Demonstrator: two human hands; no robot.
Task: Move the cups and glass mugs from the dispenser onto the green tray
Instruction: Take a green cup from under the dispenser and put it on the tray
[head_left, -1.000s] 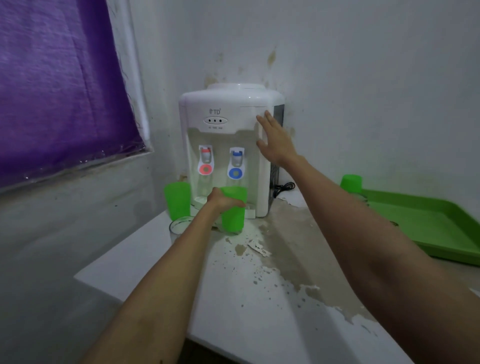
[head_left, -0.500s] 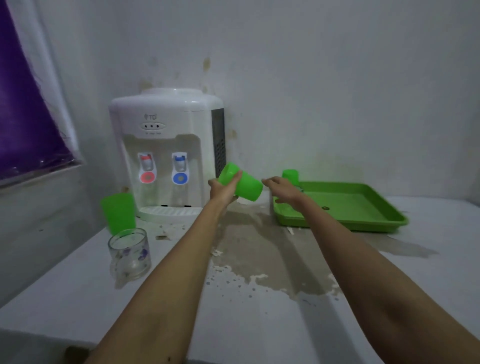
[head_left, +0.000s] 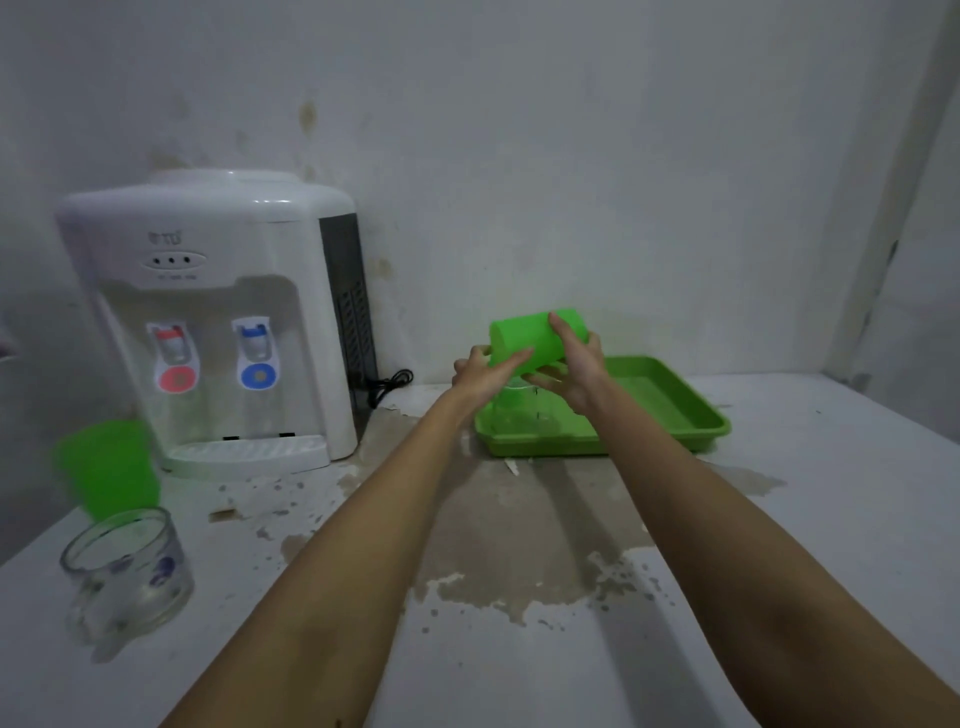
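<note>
Head view: both hands, left (head_left: 485, 374) and right (head_left: 576, 371), wrap their fingers around a green cup (head_left: 537, 338) lying sideways between them, above the tray (head_left: 701, 421). It looks light, stiff and smooth; gripping the sidewall suits it.

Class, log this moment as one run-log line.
both hands: left hand, right hand | holding: green plastic cup, sideways | over: green tray
</note>
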